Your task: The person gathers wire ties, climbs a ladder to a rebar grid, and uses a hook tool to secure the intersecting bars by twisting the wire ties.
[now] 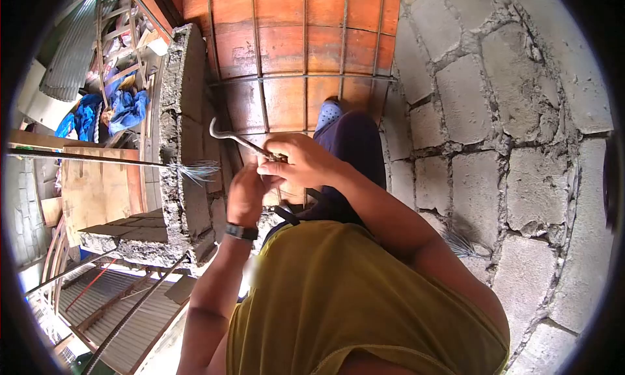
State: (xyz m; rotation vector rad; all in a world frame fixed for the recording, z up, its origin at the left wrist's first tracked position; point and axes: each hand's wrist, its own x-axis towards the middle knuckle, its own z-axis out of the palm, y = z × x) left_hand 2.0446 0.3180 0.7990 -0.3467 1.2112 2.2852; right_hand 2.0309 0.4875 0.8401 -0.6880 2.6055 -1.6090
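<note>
My right hand (301, 159) is closed around the grip end of a bent metal hook (242, 140), whose curved tip points up and left. Pressed close against it, my left hand (245, 194) has its fingers drawn together at the hook's lower end. What those left fingers pinch is hidden. A dark band sits on the left wrist. Below the hands lies a grid of steel rebar (305, 49) over orange-brown panels (280, 46). A foot in a blue perforated shoe (329, 114) stands on it.
A concrete block wall (475, 101) rises on the right, with a tuft of wires (465, 246) by it. On the left are a rough block edge (172, 127), a rebar rod (91, 156), frayed wires (197, 171), plywood (94, 186), blue cloth (127, 108) and corrugated sheets (71, 56).
</note>
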